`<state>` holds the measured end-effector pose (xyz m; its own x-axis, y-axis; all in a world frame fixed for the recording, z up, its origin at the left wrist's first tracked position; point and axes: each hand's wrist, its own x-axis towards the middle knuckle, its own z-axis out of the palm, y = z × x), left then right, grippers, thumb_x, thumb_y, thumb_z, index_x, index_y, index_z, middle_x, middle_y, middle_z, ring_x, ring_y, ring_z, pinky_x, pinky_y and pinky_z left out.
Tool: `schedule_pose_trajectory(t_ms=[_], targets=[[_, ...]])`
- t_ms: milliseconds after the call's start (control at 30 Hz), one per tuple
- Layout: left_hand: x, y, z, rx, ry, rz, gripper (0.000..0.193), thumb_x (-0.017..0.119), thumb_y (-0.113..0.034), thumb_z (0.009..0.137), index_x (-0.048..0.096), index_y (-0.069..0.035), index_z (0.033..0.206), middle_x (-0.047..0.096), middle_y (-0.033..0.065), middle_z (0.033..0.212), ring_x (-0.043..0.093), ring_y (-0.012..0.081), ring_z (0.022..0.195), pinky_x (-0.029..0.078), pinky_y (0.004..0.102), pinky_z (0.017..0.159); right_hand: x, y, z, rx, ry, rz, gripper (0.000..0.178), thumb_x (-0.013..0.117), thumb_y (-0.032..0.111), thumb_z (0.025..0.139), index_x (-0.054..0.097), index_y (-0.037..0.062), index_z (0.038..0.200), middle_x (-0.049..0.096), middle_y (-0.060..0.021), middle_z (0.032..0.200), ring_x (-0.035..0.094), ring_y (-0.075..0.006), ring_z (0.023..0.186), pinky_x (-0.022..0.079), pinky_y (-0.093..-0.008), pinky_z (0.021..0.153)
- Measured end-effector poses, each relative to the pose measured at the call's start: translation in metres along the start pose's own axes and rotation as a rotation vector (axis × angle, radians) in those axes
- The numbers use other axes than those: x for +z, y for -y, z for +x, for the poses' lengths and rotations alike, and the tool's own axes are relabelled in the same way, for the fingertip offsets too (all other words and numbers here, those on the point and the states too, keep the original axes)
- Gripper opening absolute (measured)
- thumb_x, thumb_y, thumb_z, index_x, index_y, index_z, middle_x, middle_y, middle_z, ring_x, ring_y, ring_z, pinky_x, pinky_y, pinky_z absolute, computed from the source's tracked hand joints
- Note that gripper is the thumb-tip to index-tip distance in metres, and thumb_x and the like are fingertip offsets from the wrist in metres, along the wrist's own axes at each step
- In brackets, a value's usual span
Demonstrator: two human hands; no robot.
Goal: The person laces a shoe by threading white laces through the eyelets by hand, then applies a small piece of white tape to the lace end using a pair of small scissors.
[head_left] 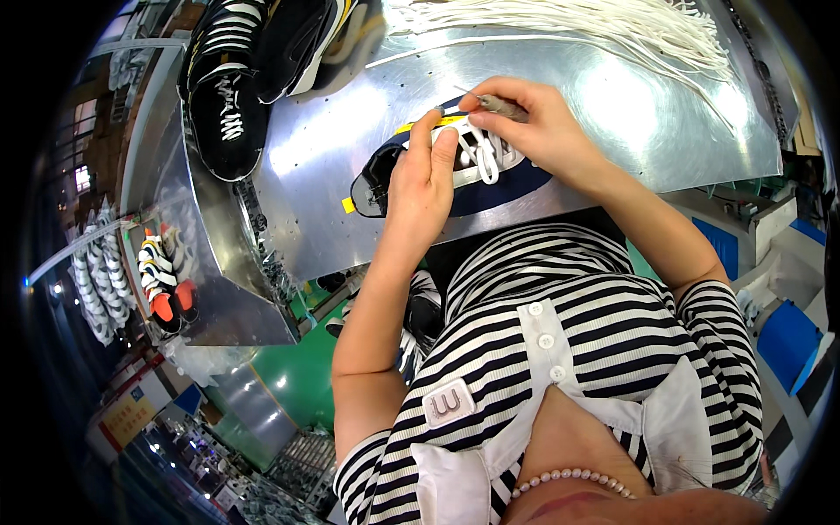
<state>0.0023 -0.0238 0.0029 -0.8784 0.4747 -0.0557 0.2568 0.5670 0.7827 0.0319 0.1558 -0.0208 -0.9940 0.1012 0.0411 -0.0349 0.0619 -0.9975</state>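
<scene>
On the metal table in front of me a dark navy sneaker (pixel 503 194) lies on its side, its heel opening to the left, with yellow and white parts. A white shoelace (pixel 483 160) is partly threaded through its eyelets and hangs in loops over the upper. My left hand (pixel 418 185) grips the shoe by the eyelet edge, thumb and forefinger close together. In my right hand (pixel 551 131) is a thin pointed metal tool with a grey wrapped handle (pixel 501 108); its tip points up and left, above the shoe. The lower fingers partly hide the lacing.
Many loose white laces (pixel 577 22) are spread along the table's far side. Several black sneakers (pixel 226 122) stand at the far left, partly laced. A lower metal shelf (pixel 236 319) at left holds shoes with orange insoles (pixel 164 306). The metal table's (pixel 306 236) front edge is close to my body.
</scene>
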Motion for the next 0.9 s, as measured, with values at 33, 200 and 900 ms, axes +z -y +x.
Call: schedule_pose_trajectory(t_ms=[33, 200, 900], targets=[[0.002, 0.002, -0.001, 0.028, -0.040, 0.024, 0.043, 0.048, -0.032, 0.101, 0.052, 0.002, 0.128, 0.066, 0.0234, 0.087, 0.062, 0.0371, 0.078, 0.047, 0.0428, 0.074, 0.001, -0.001, 0.004, -0.020, 0.009, -0.046, 0.016, 0.066, 0.013, 0.087, 0.069, 0.0054, 0.101, 0.066, -0.0030, 0.079, 0.058, -0.0097, 0.068, 0.047, -0.0260, 0.064], [0.020, 0.009, -0.004, 0.098, -0.222, 0.094, 0.039, 0.063, -0.032, 0.092, 0.061, -0.001, 0.116, 0.067, 0.0185, 0.080, 0.061, 0.0340, 0.073, 0.045, 0.0423, 0.073, 0.000, -0.004, 0.002, 0.082, 0.093, -0.117, 0.016, 0.067, 0.017, 0.084, 0.068, 0.0055, 0.095, 0.065, -0.0064, 0.078, 0.060, -0.0158, 0.067, 0.048, -0.0297, 0.066], [0.031, 0.013, -0.007, 0.139, -0.364, 0.162, 0.039, 0.077, -0.023, 0.078, 0.064, -0.006, 0.111, 0.069, 0.0109, 0.082, 0.059, 0.0288, 0.070, 0.043, 0.0373, 0.073, -0.028, 0.021, -0.024, -0.186, 0.175, -0.542, 0.012, 0.062, 0.010, 0.090, 0.060, 0.0005, 0.097, 0.066, -0.0120, 0.075, 0.064, -0.0261, 0.065, 0.049, -0.0332, 0.060]])
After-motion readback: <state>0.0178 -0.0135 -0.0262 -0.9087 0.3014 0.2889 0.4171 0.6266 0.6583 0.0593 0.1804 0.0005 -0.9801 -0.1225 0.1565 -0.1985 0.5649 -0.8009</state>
